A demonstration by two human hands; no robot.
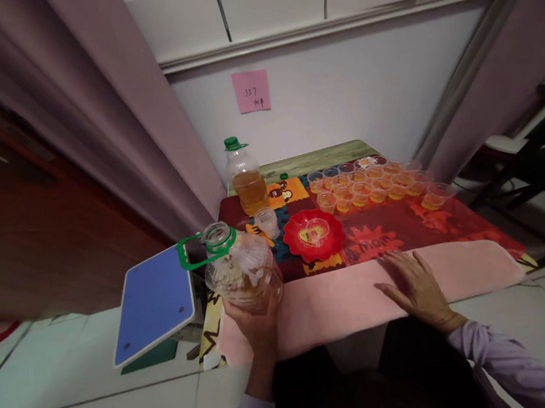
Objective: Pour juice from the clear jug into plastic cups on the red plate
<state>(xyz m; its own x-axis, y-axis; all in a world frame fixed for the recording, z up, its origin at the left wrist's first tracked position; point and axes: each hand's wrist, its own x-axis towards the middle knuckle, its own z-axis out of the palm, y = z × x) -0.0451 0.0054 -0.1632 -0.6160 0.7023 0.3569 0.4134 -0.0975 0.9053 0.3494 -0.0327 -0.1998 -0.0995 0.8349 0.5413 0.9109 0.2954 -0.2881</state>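
My left hand is wrapped round the lower part of a big clear plastic jug. The jug tilts to the left, its mouth is uncapped, and a green carry handle hangs at its neck. How much liquid it holds is hard to make out. Fingers spread, my right hand lies on a pink towel along the table's front edge. Just beyond the jug are a stack of clear plastic cups and a red scalloped plate with a clear cup or lid in it.
A capped jug of amber liquid stands at the back left, near a green cap. Rows of clear cups, many with amber liquid, fill the back right. A single cup stands at their right end. A blue board is left of the table.
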